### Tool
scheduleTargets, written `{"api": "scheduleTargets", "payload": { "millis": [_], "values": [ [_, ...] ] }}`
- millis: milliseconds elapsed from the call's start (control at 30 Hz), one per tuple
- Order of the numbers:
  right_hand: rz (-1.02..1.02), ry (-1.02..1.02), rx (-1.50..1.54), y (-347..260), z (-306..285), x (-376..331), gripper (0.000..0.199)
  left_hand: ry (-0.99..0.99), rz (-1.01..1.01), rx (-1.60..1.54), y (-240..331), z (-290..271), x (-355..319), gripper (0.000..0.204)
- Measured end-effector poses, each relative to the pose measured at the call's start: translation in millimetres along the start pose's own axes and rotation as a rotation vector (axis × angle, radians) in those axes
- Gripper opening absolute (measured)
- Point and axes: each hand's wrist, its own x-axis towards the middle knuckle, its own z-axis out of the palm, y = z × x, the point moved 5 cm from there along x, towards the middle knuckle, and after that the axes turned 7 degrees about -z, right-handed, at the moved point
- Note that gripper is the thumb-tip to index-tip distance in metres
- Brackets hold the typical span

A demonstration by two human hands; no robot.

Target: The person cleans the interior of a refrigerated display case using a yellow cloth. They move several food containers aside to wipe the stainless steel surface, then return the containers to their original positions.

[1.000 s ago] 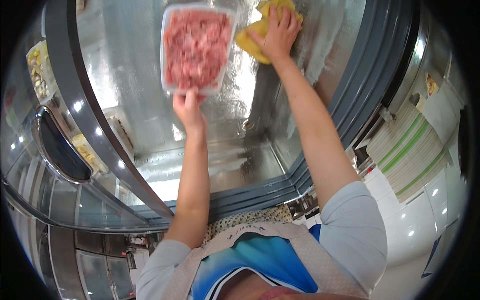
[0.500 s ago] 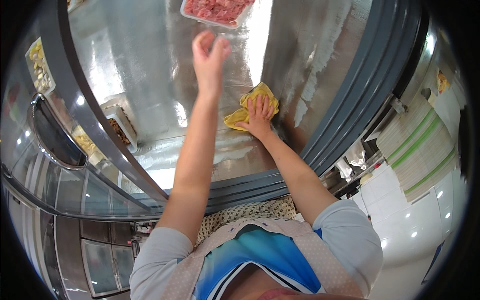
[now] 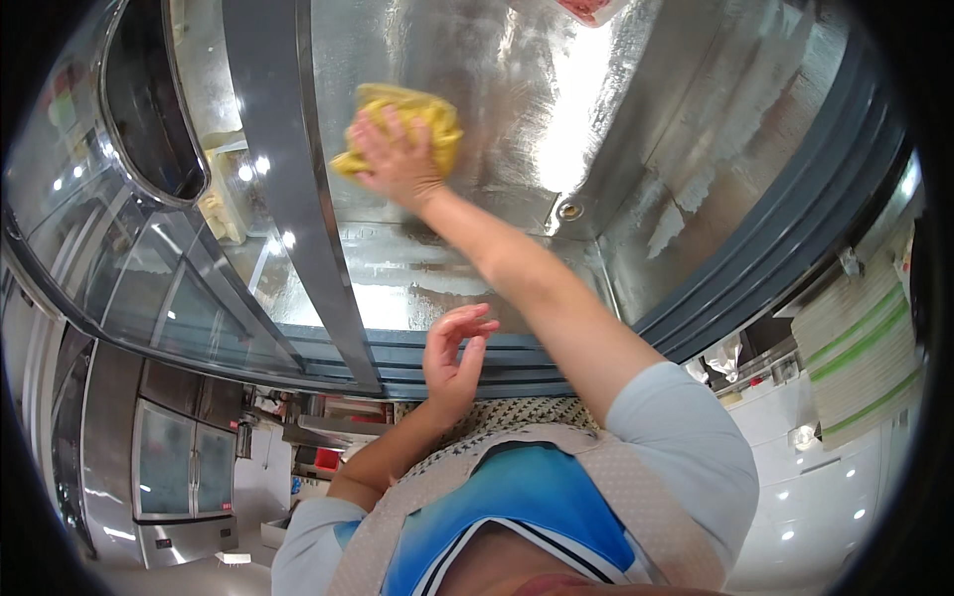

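Note:
Spread over a crumpled yellow cloth (image 3: 446, 121), my right hand (image 3: 399, 164) presses it against the steel floor (image 3: 487, 149) of a chilled display case. The cloth lies close to the grey frame bar on the left. My left hand (image 3: 455, 360) is raised over the case's near edge, its fingers loosely curled and apart, with nothing in them. Wet, shiny streaks show on the steel.
At the far edge the corner of a tray of raw meat (image 3: 584, 10) shows. A round drain (image 3: 570, 212) sits in the near right corner. Grey ridged rails (image 3: 795, 219) border the right side. Behind the left frame bar (image 3: 288, 149) stands a pale tray (image 3: 227, 199).
My right hand has swept the cloth from the right corner to the left. My left hand has drawn back from near the meat tray to the front edge. The view has shifted.

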Motion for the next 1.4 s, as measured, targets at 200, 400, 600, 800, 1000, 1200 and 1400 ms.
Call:
{"api": "scheduleTargets", "payload": {
  "millis": [200, 400, 600, 800, 1000, 1200, 1400],
  "values": [
    [-0.607, -0.041, -0.062, -8.5, 6.3, -85.3, 0.069, 0.039, 0.091, -0.058, 10.6, -4.2, -21.4, 0.030],
    [-0.070, -0.425, -0.102, 144.3, -81.7, -186.4, 0.073, -0.061, 0.194, 0.018, 24.1, -6.6, -53.9, 0.029],
    [0.635, -0.225, -0.108, 176.5, -114.0, -201.1, 0.067, -0.115, 0.264, 0.079, 31.9, -12.3, -80.4, 0.026],
    [0.885, 0.196, 1.040, 142.7, -127.1, -200.7, 0.070, -0.163, 0.139, 0.146, 28.6, -20.1, -67.3, 0.021],
    [0.760, 0.482, 1.868, 42.5, -260.7, -224.5, 0.058, -0.183, -0.349, 0.008, 11.3, 27.9, -42.2, 0.053],
    [0.614, 0.915, 1.840, 11.6, -380.7, -320.9, 0.029, -0.613, -0.195, -0.033, 6.2, 138.9, -103.5, 0.056],
    [0.358, 1.329, 1.682, 11.0, -498.1, -465.9, 0.026, -1.035, -0.254, 0.031, -48.6, 248.4, -175.7, 0.054]
  ]
}}
